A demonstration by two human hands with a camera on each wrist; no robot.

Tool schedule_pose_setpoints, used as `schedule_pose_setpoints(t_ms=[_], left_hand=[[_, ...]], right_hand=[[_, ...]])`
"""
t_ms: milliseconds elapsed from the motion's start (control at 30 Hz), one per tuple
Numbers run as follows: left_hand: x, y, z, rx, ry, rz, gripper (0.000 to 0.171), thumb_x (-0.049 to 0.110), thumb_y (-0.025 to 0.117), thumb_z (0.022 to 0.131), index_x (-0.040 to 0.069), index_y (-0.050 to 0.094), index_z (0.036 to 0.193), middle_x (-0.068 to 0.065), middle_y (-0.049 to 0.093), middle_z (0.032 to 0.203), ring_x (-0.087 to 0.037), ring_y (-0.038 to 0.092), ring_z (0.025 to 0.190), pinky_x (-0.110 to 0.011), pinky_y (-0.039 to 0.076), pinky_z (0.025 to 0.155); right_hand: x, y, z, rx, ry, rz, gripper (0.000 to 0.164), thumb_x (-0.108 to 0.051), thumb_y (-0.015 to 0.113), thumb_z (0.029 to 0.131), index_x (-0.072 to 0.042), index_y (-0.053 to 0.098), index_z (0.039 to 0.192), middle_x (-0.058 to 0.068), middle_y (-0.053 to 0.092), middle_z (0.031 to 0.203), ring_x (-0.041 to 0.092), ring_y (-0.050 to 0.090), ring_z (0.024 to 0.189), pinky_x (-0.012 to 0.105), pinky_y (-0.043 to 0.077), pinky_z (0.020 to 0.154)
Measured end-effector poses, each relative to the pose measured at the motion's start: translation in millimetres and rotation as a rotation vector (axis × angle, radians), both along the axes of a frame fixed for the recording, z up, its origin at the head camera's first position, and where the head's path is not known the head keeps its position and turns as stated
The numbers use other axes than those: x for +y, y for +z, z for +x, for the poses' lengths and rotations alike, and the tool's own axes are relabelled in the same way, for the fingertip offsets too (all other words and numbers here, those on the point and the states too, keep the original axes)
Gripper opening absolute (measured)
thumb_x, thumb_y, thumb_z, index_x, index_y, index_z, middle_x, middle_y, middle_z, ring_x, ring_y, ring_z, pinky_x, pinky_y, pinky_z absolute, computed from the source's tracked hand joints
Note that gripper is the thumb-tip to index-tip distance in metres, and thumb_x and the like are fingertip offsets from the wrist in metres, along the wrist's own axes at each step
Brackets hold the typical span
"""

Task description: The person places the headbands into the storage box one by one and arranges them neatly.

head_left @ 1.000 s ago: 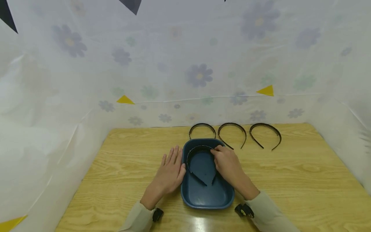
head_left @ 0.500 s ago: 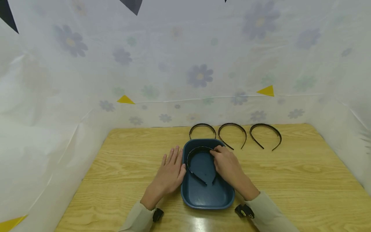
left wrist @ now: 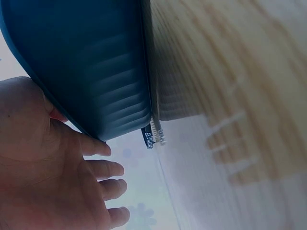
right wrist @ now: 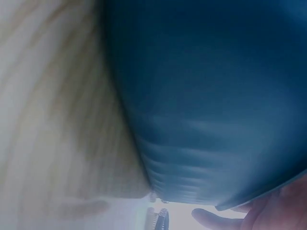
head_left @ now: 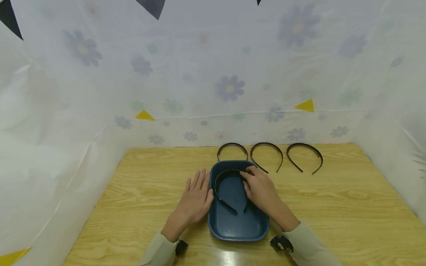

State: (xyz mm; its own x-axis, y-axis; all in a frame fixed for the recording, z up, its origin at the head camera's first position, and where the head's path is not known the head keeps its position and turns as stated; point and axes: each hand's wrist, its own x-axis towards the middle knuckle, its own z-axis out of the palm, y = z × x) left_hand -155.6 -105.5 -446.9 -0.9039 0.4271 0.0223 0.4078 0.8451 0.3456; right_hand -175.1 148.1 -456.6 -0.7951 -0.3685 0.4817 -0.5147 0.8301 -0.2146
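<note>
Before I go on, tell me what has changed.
The right hand has loosened its fingers slightly at the headband inside the tray; whether it let go is unclear. Left hand, tray and the three headbands beyond stayed put.

One headband (head_left: 229,171) is lying in a tray (head_left: 237,227), which is standing on the table (head_left: 143,184). The left hand (head_left: 195,199) is resting against the tray's left side; the right hand (head_left: 264,192) is lying over its right rim. Straight behind the tray, a second headband (head_left: 232,144) is lying; to its right, a third headband (head_left: 266,144) and then a fourth headband (head_left: 304,145) are lying.
</note>
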Motion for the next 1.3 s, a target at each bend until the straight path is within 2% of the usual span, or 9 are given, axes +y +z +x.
schedule_pose_setpoints(t_ms=[167,400,533,667,800,1000,1200,1300], left_hand=[[-1,-0.2,-1.0,0.008,0.003,0.003,0.06,0.03,0.031,0.111,0.0,0.023,0.162,-0.019,0.014,0.169,-0.036,0.011,0.156,-0.061,0.011,0.122],[0,2.2,-1.8,0.008,0.004,-0.006,0.06,0.031,0.032,0.112,0.0,0.022,0.163,-0.018,0.012,0.17,-0.035,0.01,0.156,-0.06,0.011,0.123],[0,0.2,-3.2,0.009,0.002,-0.001,0.061,0.031,0.031,0.111,0.0,0.022,0.163,-0.018,0.012,0.17,-0.036,0.01,0.156,-0.06,0.011,0.122],[1,-1.3,-4.2,0.01,-0.003,-0.001,0.06,0.031,0.031,0.111,0.0,0.023,0.162,-0.018,0.012,0.17,-0.037,0.01,0.156,-0.061,0.011,0.122],[1,-3.5,-4.9,0.014,-0.005,0.005,0.06,0.032,0.03,0.112,0.0,0.023,0.162,-0.02,0.014,0.169,-0.038,0.012,0.156,-0.061,0.012,0.122],[1,-3.1,-4.9,0.004,-0.001,0.006,0.06,0.032,0.03,0.112,0.001,0.021,0.163,-0.018,0.013,0.17,-0.038,0.012,0.156,-0.061,0.01,0.122],[1,-4.3,-5.9,0.006,0.0,0.001,0.06,0.032,0.029,0.112,0.001,0.02,0.163,-0.02,0.013,0.169,-0.038,0.011,0.156,-0.06,0.011,0.122],[0,-5.2,-6.1,0.009,0.0,-0.004,0.061,0.032,0.029,0.112,0.002,0.02,0.163,-0.019,0.013,0.169,-0.038,0.011,0.156,-0.061,0.011,0.122]], right_hand=[[3,6.4,-0.6,0.023,-0.001,-0.023,0.032,-0.005,0.082,0.086,0.0,0.076,0.117,0.021,0.066,0.118,0.036,0.065,0.104,0.044,0.058,0.08],[11,13.1,-4.8,0.08,-0.002,-0.045,0.035,-0.005,0.083,0.085,-0.001,0.076,0.119,0.022,0.065,0.12,0.036,0.065,0.103,0.046,0.057,0.08],[17,17.2,-5.8,0.091,-0.019,-0.068,0.037,-0.005,0.081,0.086,-0.002,0.075,0.122,0.022,0.065,0.121,0.036,0.065,0.102,0.041,0.057,0.067],[25,22.3,-6.4,0.061,-0.052,-0.096,0.039,-0.004,0.08,0.087,-0.002,0.073,0.126,0.021,0.064,0.122,0.033,0.065,0.094,0.033,0.048,0.054],[35,28.1,-8.9,0.055,-0.066,-0.145,0.039,-0.002,0.08,0.086,-0.001,0.073,0.125,0.022,0.065,0.12,0.033,0.065,0.09,0.037,0.051,0.058],[51,35.6,-13.9,0.098,-0.074,-0.217,0.037,0.005,0.078,0.085,0.003,0.073,0.122,0.026,0.065,0.118,0.046,0.06,0.109,0.051,0.056,0.072],[72,40.2,-18.2,0.091,-0.098,-0.28,0.041,0.006,0.075,0.087,0.004,0.069,0.128,0.027,0.062,0.122,0.046,0.059,0.107,0.048,0.051,0.065],[83,41.2,-20.0,0.104,-0.115,-0.301,0.043,0.007,0.076,0.087,0.004,0.068,0.129,0.028,0.062,0.121,0.046,0.058,0.108,0.051,0.052,0.068]])
